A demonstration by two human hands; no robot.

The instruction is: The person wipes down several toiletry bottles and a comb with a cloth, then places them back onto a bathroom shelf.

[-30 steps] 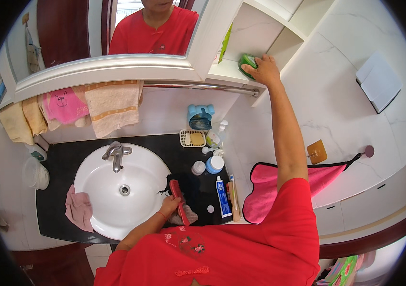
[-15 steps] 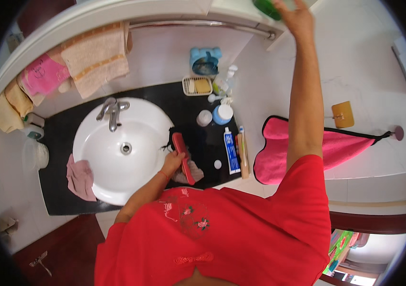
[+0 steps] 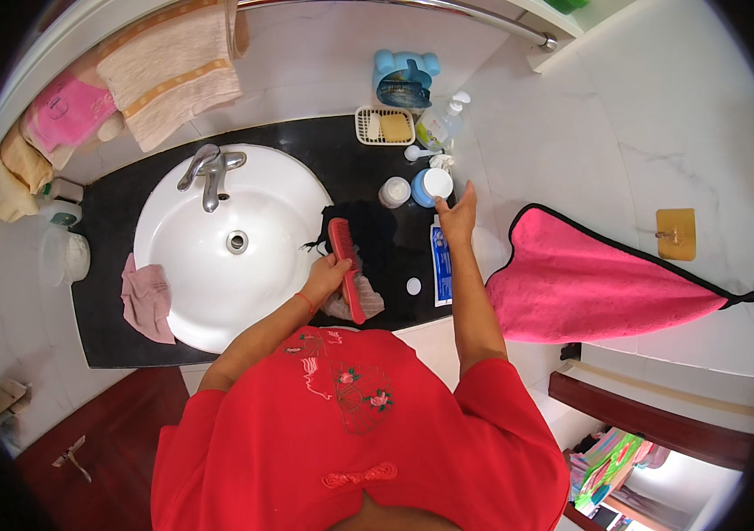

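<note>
My left hand [image 3: 325,280] is closed round a red comb [image 3: 341,241], held at the sink's right edge. Under the comb lie a black cloth-like bundle [image 3: 375,232] and a crumpled pale brown piece [image 3: 368,301] that looks like fabric. My right hand [image 3: 458,218] has its thumb and fingers apart, right beside a blue jar with a white lid [image 3: 433,186]; whether it touches the jar I cannot tell. Left of that jar stands a small white jar [image 3: 394,192]. A blue-and-white toothpaste tube [image 3: 440,270] lies partly hidden along my right forearm.
The white sink [image 3: 217,310] with its tap [image 3: 210,173] sits in a black counter [image 3: 111,310]. A soap dish [image 3: 361,126], pump bottle [image 3: 434,128] and blue holder [image 3: 405,66] stand at the back. A pink towel [image 3: 589,283] hangs right; a rail [image 3: 483,16] crosses above.
My right hand has come down from the green item at the upper shelf to beside the blue jar. The left hand still holds the comb. The whole view has shifted.
</note>
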